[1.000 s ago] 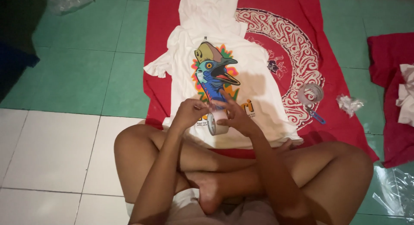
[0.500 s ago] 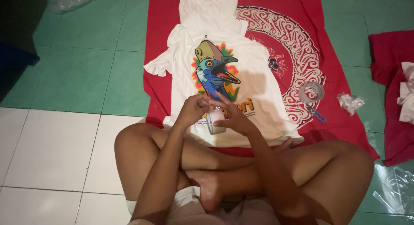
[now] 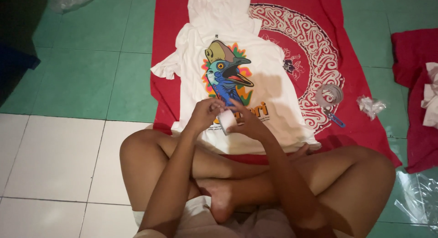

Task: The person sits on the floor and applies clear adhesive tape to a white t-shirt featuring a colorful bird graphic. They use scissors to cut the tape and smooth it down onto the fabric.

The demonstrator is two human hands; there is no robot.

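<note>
Both hands have lifted slightly over the shirt since a second ago, the small white roll [image 3: 226, 121] staying pinched between them above the person's crossed legs. Left hand [image 3: 203, 116] and right hand [image 3: 246, 121] close on it together, fingers picking at its edge. Beneath lies the white printed t-shirt [image 3: 237, 87] on a red cloth [image 3: 360, 128], a clear tape roll [image 3: 329, 95] nearby

Place: home floor, used as a makeshift packing spot.
Flooring: green and white ceramic tiles [image 3: 68, 83].
Work surface: red patterned cloth [image 3: 365, 128] spread flat on tiles.
Supplies: tape roll [image 3: 329, 95], clear plastic bags [image 3: 417, 197] alongside.
Seating: cross-legged, barefoot.
</note>
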